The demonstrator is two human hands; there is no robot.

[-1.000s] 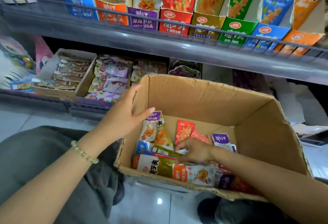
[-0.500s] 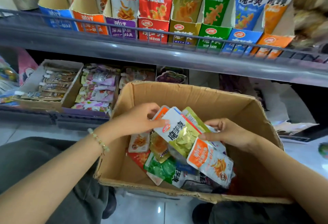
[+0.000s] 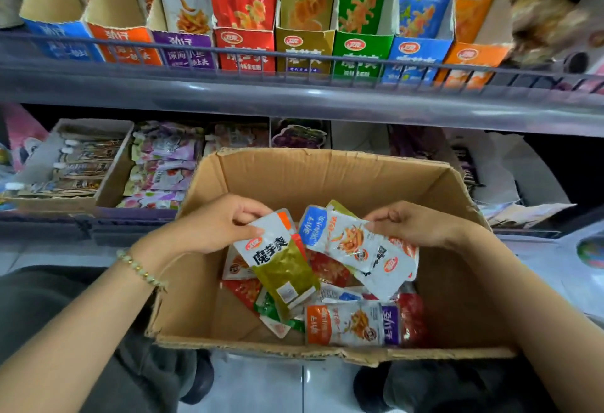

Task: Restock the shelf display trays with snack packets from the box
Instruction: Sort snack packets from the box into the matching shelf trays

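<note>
The left hand (image 3: 222,223) pinches the top corner of an olive-green packet (image 3: 282,268) between thumb and curled fingers. The right hand (image 3: 415,226) grips the top edge of a fan of white, blue and orange packets (image 3: 359,249). Both lots hang at the centre of the frame, just above the loose packets (image 3: 353,327) lying in the bottom of the open cardboard box (image 3: 327,167). The box sits lower middle, over a pale tiled floor (image 3: 261,386). A bead bracelet (image 3: 140,270) circles the left wrist.

A grey shelf edge (image 3: 294,100) runs across the frame behind the box. Along the top, a row of coloured display trays (image 3: 304,49) stands behind a wire rail (image 3: 359,58), with upright packets in most of them. On the lower shelf at middle left, a cardboard tray (image 3: 111,177) holds flat pouches, beside a pile of pink and purple pouches (image 3: 163,164).
</note>
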